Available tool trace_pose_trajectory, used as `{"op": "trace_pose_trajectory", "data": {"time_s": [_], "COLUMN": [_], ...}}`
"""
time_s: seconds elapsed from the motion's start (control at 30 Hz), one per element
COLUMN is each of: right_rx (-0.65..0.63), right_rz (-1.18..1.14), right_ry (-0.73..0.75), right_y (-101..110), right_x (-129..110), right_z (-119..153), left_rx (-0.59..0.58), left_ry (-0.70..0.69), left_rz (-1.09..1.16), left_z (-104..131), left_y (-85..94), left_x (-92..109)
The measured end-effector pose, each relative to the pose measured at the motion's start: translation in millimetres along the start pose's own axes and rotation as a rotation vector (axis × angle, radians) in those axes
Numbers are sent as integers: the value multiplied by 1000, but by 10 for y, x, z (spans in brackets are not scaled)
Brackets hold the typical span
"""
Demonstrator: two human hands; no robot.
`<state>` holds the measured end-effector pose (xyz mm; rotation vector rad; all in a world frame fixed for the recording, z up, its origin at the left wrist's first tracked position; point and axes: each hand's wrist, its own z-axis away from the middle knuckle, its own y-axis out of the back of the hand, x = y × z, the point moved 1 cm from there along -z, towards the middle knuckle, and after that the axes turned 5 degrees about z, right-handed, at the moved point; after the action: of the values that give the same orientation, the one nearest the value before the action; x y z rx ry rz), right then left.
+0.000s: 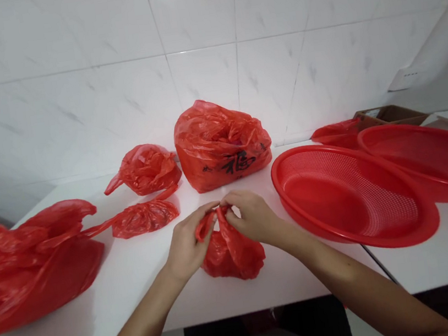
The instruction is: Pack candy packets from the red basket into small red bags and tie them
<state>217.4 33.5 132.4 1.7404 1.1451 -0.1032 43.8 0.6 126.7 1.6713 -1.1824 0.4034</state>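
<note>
A small red plastic bag (236, 255) rests on the white table near its front edge, its top drawn up into handles. My left hand (190, 242) pinches the left handle, and my right hand (251, 214) pinches the top of the right one. The fingertips of both hands come close together above the bag. What the bag holds is hidden. Behind my hands stands a larger red bag (221, 146) with black characters on its front. Two smaller red bags, one behind (149, 167) and one in front (145, 217), lie to the left of it.
A big red bag (33, 267) lies at the table's left end. On the right are a red perforated basket (324, 198) and a second red basket (435, 160). Behind them sit a flat red bag (338, 132) and a brown box (392, 115). A tiled wall (202, 71) closes off the back.
</note>
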Motion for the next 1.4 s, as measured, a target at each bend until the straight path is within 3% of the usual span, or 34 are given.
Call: {"op": "trace_pose_trajectory", "data": {"time_s": [0.07, 0.17, 0.3, 0.43, 0.57, 0.63, 0.73, 0.83, 1.1, 1.4], "right_rx": [154, 176, 3, -104, -36, -9, -30, -77, -92, -211], "right_rz": [208, 378, 428, 366, 291, 247, 269, 324, 443, 544], "right_ry": [115, 146, -149, -362, -421, -430, -385, -340, -411, -468], "right_y": [-14, -55, -181, -395, -545, -611, -743, -838, -620, -881], "right_x": [2, 128, 550, 862, 720, 543, 327, 316, 756, 1019], "right_z": [0, 34, 177, 300, 281, 275, 322, 383, 279, 334], "left_rx": [16, 97, 343, 404, 582, 602, 568, 491, 286, 14], "left_ry": [87, 190, 397, 501, 392, 360, 347, 344, 412, 503], "left_rz": [74, 130, 116, 300, 309, 268, 205, 97, -247, -539], "left_z": [18, 111, 435, 700, 642, 559, 487, 490, 403, 294], "left_y": [-14, 15, 137, 102, -116, -272, -491, -587, -303, -381], "left_x": [-23, -128, -450, -707, -714, -695, -700, -751, -989, -1171]}}
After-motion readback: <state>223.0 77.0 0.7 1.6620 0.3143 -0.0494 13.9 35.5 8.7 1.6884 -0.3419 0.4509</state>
